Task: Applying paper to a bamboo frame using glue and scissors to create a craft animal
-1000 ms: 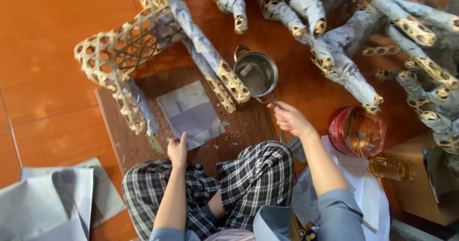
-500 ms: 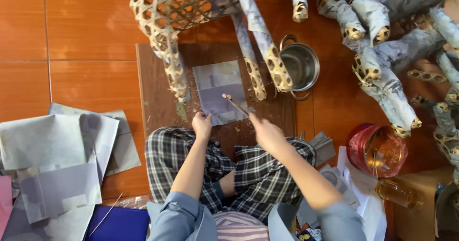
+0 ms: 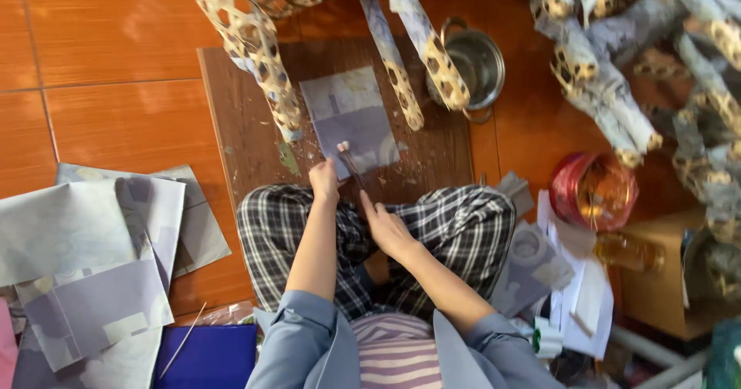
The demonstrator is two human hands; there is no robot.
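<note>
I sit on the floor in checked trousers, with a dark wooden board (image 3: pixel 239 126) in front of my knees. A grey-blue paper sheet (image 3: pixel 351 111) lies on the board. My right hand (image 3: pixel 386 227) holds a thin brush (image 3: pixel 351 164) whose tip rests on the sheet's near part. My left hand (image 3: pixel 324 180) presses down at the sheet's near edge, just left of the brush.
A woven bamboo frame (image 3: pixel 262 57) partly wrapped in paper stands over the board's far side. A metal pot (image 3: pixel 475 65) sits at the board's right corner. A stack of paper sheets (image 3: pixel 93 265) lies at left, a red container (image 3: pixel 590 192) and bottle (image 3: pixel 625 250) at right.
My right hand came back from beside the pot with the brush and set its tip on the sheet. My left hand stayed at the sheet's near edge.
</note>
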